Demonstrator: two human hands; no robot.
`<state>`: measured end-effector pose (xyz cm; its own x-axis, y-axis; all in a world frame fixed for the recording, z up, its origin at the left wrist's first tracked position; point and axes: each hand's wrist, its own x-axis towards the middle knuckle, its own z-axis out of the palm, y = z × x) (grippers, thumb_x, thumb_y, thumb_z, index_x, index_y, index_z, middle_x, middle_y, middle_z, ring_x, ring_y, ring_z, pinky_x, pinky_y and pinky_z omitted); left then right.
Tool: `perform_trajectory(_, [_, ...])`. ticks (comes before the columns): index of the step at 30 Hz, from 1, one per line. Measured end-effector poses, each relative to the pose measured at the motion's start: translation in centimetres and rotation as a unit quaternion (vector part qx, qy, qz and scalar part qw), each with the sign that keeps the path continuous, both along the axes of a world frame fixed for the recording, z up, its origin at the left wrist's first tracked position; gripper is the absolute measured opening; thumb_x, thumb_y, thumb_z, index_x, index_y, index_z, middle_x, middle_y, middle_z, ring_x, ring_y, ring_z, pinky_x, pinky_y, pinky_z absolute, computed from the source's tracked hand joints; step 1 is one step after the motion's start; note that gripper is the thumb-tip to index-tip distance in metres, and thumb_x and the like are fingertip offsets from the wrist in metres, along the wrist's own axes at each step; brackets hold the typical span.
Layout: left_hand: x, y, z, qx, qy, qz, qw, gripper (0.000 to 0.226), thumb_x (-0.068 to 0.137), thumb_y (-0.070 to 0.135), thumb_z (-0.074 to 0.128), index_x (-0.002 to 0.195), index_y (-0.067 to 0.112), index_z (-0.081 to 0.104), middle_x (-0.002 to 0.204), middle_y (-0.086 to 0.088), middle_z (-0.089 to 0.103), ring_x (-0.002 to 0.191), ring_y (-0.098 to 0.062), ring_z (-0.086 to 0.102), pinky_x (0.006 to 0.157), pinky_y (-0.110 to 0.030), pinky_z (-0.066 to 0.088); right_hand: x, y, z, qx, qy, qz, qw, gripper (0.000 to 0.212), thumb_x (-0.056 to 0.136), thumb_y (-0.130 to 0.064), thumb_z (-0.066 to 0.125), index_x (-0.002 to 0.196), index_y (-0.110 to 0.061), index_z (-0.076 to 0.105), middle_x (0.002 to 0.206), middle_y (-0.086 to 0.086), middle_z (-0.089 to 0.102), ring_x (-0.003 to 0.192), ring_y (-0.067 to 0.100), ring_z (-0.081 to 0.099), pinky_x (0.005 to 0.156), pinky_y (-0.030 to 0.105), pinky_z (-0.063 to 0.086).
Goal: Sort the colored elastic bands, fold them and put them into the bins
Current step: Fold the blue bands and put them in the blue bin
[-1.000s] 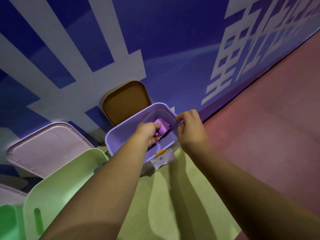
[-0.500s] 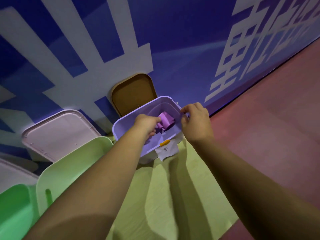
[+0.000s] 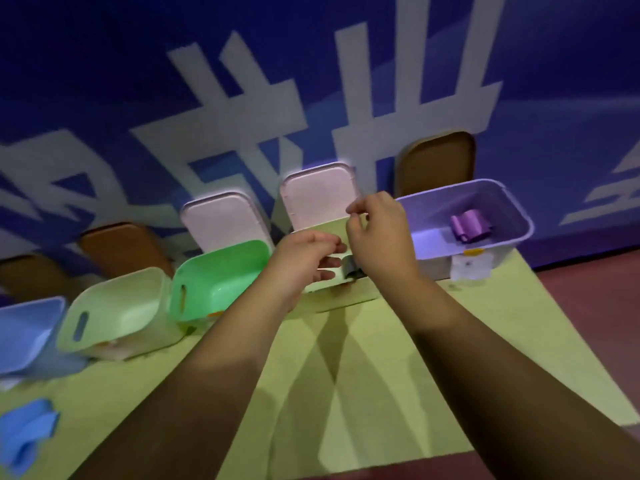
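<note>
The folded purple band (image 3: 470, 226) lies inside the lilac bin (image 3: 516, 209) at the right, with no hand on it. My left hand (image 3: 304, 259) and my right hand (image 3: 379, 233) hover close together left of that bin, fingers loosely curled, holding nothing that I can see. Between them shows a dark folded band (image 3: 351, 269) in a pale bin that the hands mostly hide. A blue band (image 3: 24, 431) lies on the mat at the bottom left. A green bin (image 3: 225, 271), a pale green bin (image 3: 114, 306) and a blue bin (image 3: 27, 323) stand in a row to the left.
Pink lids (image 3: 221, 223) (image 3: 318, 192) and brown lids (image 3: 437, 161) (image 3: 117, 245) lean on the blue wall behind the bins. The bins stand on a yellow-green mat (image 3: 381, 375). Red floor (image 3: 588, 306) lies to the right.
My left hand let go of the purple band, which now lies in the lilac bin. Both hands drew back to the left, and the view swung left to show the row of bins.
</note>
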<state>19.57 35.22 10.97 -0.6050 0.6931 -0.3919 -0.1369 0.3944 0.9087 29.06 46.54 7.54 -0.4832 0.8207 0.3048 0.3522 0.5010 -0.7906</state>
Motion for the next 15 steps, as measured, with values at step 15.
perform_trajectory(15, [-19.3,-40.3,-13.3,-0.011,0.098,0.21,0.973,0.017,0.103,0.005,0.057,0.108,0.008,0.073,0.101,-0.007,0.081,0.075,-0.017,0.067,0.067,-0.034,0.053,-22.6,-36.4,-9.4,-0.047,0.059,0.296,0.952,0.011,0.097,-0.015,0.068,0.103,-0.02,0.077,0.103,-0.006,0.065,0.089,0.005,0.062,0.08,0.022,0.05])
